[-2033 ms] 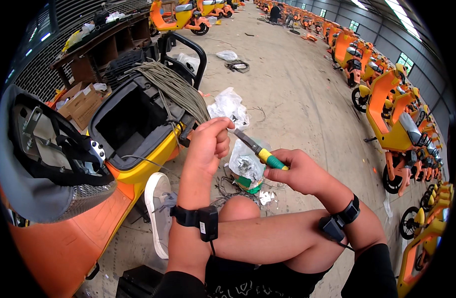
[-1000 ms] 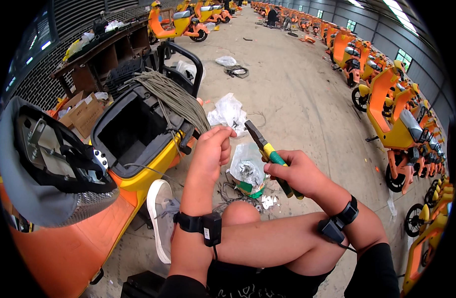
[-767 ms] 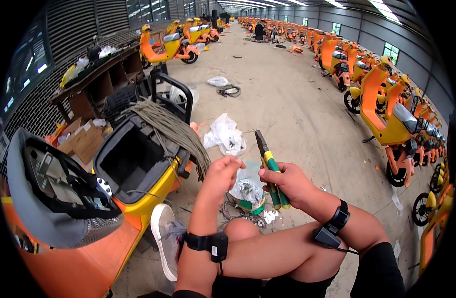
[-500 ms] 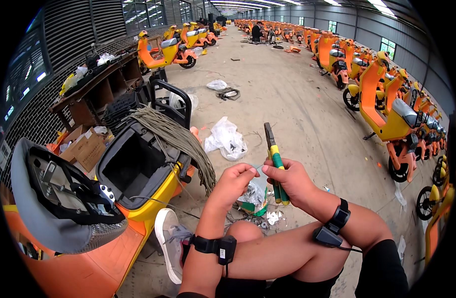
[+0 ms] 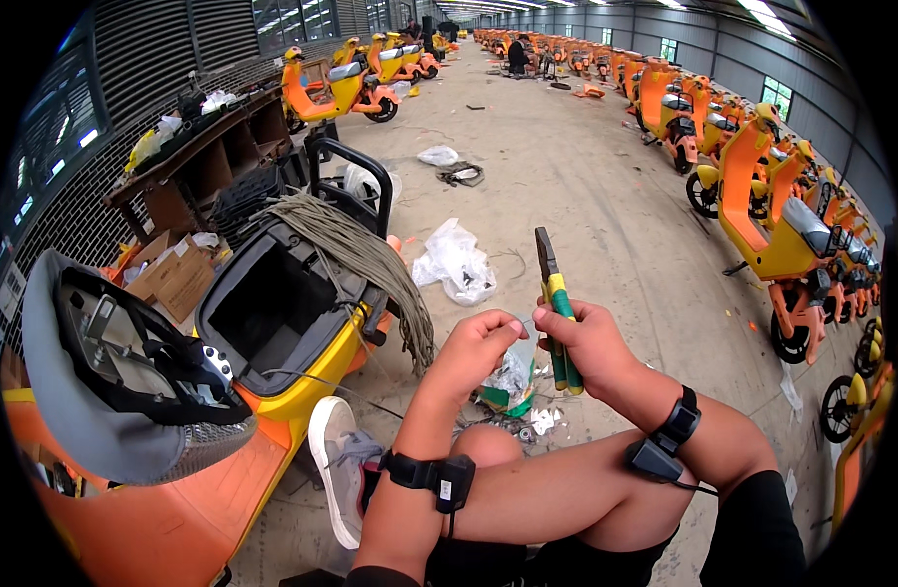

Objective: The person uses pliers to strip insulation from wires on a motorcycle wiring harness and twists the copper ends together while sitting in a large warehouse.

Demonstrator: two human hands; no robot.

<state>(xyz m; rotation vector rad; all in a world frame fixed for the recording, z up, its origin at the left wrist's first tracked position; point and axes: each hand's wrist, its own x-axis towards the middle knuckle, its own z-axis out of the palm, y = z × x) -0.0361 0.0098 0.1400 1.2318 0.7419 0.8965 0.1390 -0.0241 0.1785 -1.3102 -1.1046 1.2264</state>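
My right hand (image 5: 598,344) grips a pair of pliers (image 5: 559,293) with green and yellow handles, the dark jaws pointing up. Its thumb and fingertip are pressed together beside the handles. Just left of it, my left hand (image 5: 480,350) is closed in a pinch; whatever is between those fingertips is too small to make out. Below the hands, a green and white plastic bag (image 5: 513,380) holding shiny small pieces sits on the floor, partly hidden by my left hand. White scraps (image 5: 545,421) lie beside it.
At my left stands a yellow and orange scooter (image 5: 322,377), its seat (image 5: 126,440) tipped up and its storage box uncovered. A bundle of cables (image 5: 356,259) drapes over it. Ahead lies a clear plastic bag (image 5: 456,262). Rows of scooters (image 5: 752,210) line the right; a person (image 5: 518,56) sits far off.
My two hands have drawn slightly apart at the fingertips. The pliers stay in my right hand. The whole view has shifted a little.
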